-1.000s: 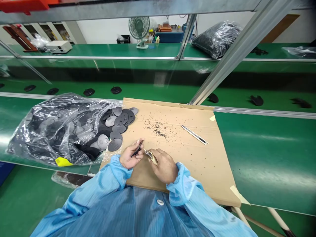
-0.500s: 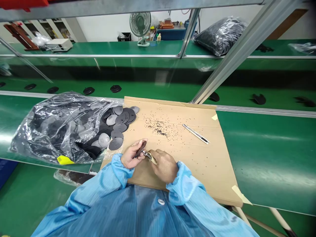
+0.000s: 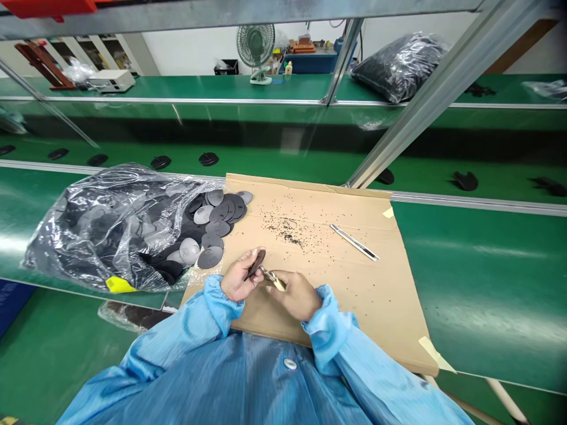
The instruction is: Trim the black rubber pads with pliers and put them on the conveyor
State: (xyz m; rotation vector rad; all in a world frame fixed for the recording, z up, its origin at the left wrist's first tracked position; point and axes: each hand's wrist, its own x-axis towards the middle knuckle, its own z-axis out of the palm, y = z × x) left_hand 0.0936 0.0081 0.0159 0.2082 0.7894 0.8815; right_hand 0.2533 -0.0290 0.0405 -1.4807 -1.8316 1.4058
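My left hand is closed on a round black plastic disc, held tilted on edge above the cardboard's near side. Closed around the pale handles of small cutting pliers is my right hand. The metal jaws point left, close to the disc's lower edge; whether they touch it I cannot tell. Left of my hands, several black and grey discs spill from a clear plastic bag onto the edge of the cardboard sheet. Tiny black scraps lie scattered beyond my hands.
A slim white cutter knife lies on the cardboard to the right. Behind runs a green conveyor belt carrying several dark parts. A slanting metal post rises at the back right. On the far shelf stand a fan and a filled bag.
The pliers' jaws have drawn slightly away from the disc's middle toward its lower edge. Both hands keep their holds, and the whole view has shifted a little.
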